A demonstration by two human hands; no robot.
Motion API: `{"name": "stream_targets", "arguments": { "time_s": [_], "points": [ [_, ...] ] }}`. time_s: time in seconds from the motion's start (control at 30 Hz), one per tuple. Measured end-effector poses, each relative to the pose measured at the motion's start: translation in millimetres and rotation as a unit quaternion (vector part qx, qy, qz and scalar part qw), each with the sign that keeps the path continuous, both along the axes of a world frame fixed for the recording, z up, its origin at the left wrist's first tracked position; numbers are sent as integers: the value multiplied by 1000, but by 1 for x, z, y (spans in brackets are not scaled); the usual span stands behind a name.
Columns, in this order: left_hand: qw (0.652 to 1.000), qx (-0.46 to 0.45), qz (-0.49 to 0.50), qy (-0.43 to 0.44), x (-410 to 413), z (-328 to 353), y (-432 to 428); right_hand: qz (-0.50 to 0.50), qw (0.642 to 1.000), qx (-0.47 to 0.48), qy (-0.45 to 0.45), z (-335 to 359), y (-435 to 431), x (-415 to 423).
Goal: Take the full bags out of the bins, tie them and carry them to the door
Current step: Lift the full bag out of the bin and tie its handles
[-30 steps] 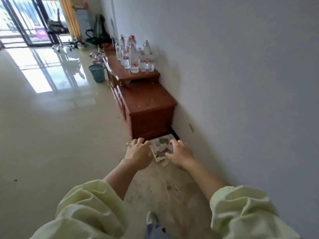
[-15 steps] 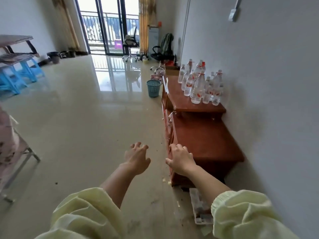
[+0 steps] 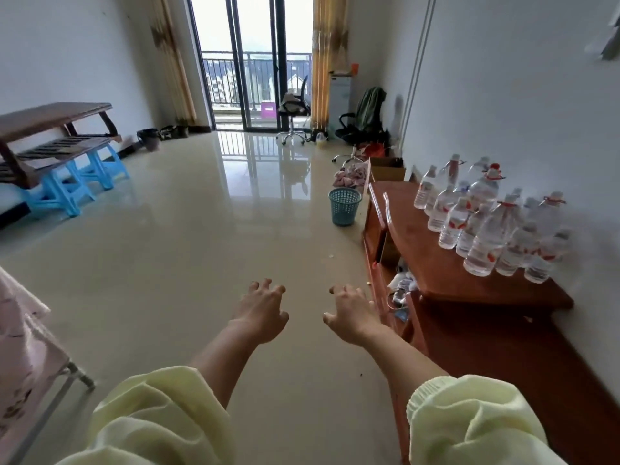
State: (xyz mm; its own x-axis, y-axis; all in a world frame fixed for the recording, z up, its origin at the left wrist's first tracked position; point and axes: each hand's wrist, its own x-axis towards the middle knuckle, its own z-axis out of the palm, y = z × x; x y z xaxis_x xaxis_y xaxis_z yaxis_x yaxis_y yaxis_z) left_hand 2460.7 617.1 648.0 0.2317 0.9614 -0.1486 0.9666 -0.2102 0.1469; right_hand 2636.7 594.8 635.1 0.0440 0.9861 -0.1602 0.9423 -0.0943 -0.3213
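Note:
A teal mesh bin (image 3: pixel 344 206) stands on the glossy floor beside the far end of the wooden cabinet; its inside is hidden. A dark bucket-like bin (image 3: pixel 148 139) sits by the left wall near the balcony door. My left hand (image 3: pixel 262 310) and my right hand (image 3: pixel 350 313) hover side by side over the floor, well short of the teal bin, fingers loosely spread and holding nothing. No bag is visible in either bin.
A low wooden cabinet (image 3: pixel 476 297) with several water bottles (image 3: pixel 486 223) runs along the right wall. Blue stools (image 3: pixel 67 189) and a dark wooden table (image 3: pixel 50 125) stand at left. An office chair (image 3: pixel 293 112) is by the glass balcony door (image 3: pixel 255 62). A pink cloth (image 3: pixel 352 174) lies beyond the bin.
My view has lifted from the floor at the cabinet's end to the whole room. Both hands came up off the papers on the floor and now hang over bare floor.

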Motion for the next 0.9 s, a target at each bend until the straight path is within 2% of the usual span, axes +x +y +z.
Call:
{"name": "stream_targets", "arguments": {
  "time_s": [0.23, 0.43, 0.9],
  "points": [
    [1000, 11, 12, -3, -35, 17, 190, 25, 999, 13, -34, 14, 195, -32],
    [999, 29, 43, 4, -55, 6, 371, 59, 996, 39, -51, 7, 385, -47],
    [993, 36, 114, -12, -61, 8, 753, 124, 988, 28, -85, 12, 786, -57]
  ]
}}
